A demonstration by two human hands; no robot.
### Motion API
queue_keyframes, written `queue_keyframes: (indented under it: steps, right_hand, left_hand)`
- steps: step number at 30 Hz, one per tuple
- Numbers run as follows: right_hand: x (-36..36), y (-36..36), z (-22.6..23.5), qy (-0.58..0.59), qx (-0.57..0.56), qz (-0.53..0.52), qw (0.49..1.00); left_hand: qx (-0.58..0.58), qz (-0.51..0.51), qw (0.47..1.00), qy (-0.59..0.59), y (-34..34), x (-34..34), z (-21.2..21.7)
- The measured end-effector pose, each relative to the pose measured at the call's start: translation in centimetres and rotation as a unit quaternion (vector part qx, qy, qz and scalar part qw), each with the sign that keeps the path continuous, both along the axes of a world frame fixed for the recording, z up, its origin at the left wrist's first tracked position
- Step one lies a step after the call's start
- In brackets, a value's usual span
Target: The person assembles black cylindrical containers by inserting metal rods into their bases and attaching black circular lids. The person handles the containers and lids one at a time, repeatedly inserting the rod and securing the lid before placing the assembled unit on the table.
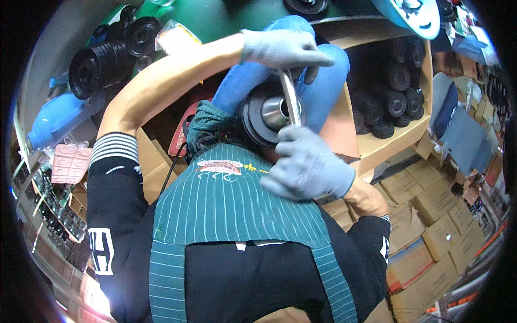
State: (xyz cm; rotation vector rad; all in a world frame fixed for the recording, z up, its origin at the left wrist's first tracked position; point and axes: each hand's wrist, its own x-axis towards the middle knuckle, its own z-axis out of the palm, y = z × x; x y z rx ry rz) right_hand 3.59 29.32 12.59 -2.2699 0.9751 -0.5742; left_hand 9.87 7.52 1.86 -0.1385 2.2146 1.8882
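Both hands wear thin grey gloves. A shiny metal bar [290, 98] runs between them, tilted, above my knees. My left hand [285, 49] is closed at the bar's far end; its fingers partly hide that end. My right hand [309, 166] is closed around the near end, and blurred a little by motion. Under the bar, between my thighs, sits a black round disc-shaped part [252, 118] with a silver metal cup [273, 113] at its middle. The bar crosses in front of the cup's right side; whether they touch, I cannot tell.
At right, an open cardboard box [371, 153] holds several black round parts [397, 103]. Stacked black discs [89, 70] stand on the green table [237, 13] at left, near a blue bottle [62, 118]. A light-blue basin [412, 16] is at far right. Closed cartons [436, 199] cover the right floor.
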Motion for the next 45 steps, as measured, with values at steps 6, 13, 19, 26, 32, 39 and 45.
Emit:
queue_keyframes:
  steps: [6,13,19,26,32,39,45]
  right_hand:
    - [2.4,-1.7,0.1,0.008,0.082,0.041,0.996]
    - [2.0,-3.1,0.1,-0.044,0.081,0.028,0.995]
    - [-2.8,-0.1,-0.6,-0.085,-0.014,-0.218,0.972]
    - [-3.0,2.9,-5.1,-0.491,-0.005,-0.611,0.621]
    - [-0.8,5.3,-10.0,-0.479,0.006,-0.619,0.622]
    - [-1.2,6.3,-11.2,-0.414,-0.034,-0.618,0.667]
    - [-7.0,7.8,-12.8,-0.518,-0.168,-0.628,0.556]
  left_hand:
    - [-0.013,-0.082,0.996,0.039,0.4,-3.3,1.5]
    - [-0.013,-0.062,0.996,0.059,0.2,-3.4,0.5]
    - [-0.119,-0.041,0.988,0.084,-2.9,-0.8,1.0]
    - [-0.049,0.287,0.939,0.182,-5.8,9.1,-0.4]
    - [-0.314,0.416,0.837,-0.165,-6.3,13.6,-7.8]
    - [-0.462,0.421,0.767,-0.143,-4.5,12.6,-8.8]
    - [-0.084,0.555,0.766,0.312,3.0,11.5,-2.0]
